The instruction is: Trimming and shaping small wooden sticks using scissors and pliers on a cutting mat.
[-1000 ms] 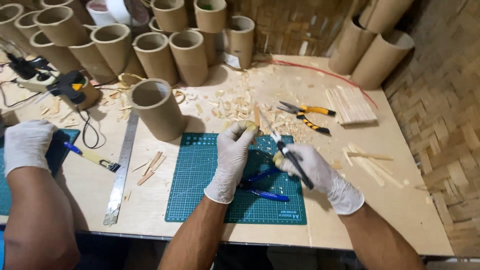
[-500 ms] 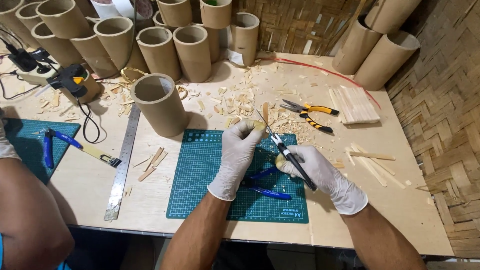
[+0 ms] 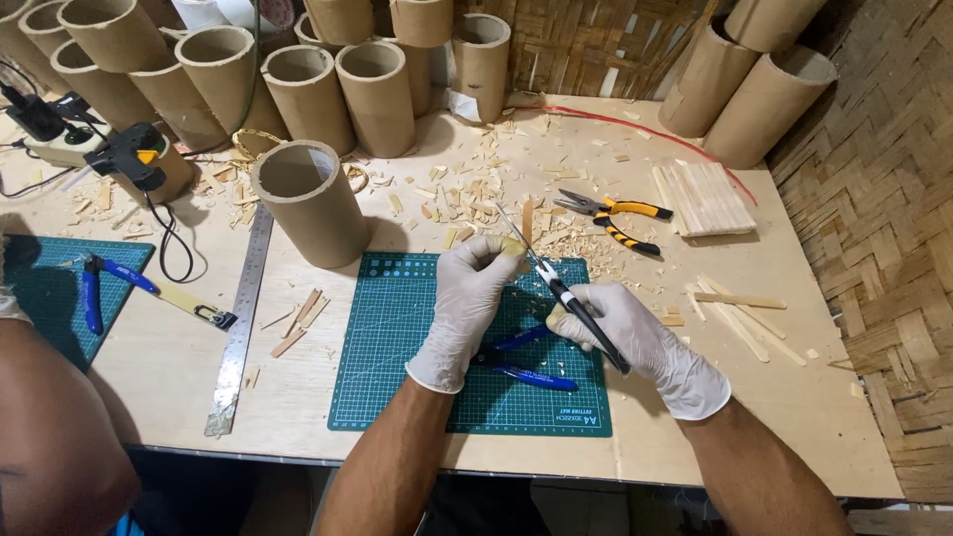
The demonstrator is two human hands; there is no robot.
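Over the green mat (image 3: 397, 347), near its upper right corner, a thin wooden strip (image 3: 527, 220) is pinched upright in the left hand (image 3: 467, 298), whose gloved fingers are closed on the strip's lower end. The right hand (image 3: 620, 333) is wrapped around the black handle of a slim knife (image 3: 571, 303), and the narrow blade is laid against the strip just above the left fingertips.

The strip is judged to be very light, stiff along its length yet easily split or snapped, being a thin sliver. It is best gripped low, by its flat faces, close to where the blade bears, so that flex is kept small; the gloves may lessen the feel of it. The knife is light too and is best held far back on its handle, as shown.

Beneath the hands, blue-handled cutters (image 3: 531, 372) lie on the mat. Shavings (image 3: 467, 189) are scattered over the surface (image 3: 794, 397) behind it, with yellow-handled pliers (image 3: 620, 218) and a stack of cut strips (image 3: 705, 199) to the right. A cardboard tube (image 3: 310, 203) stands just left of the mat, and a steel ruler (image 3: 241, 318) lies beside it.
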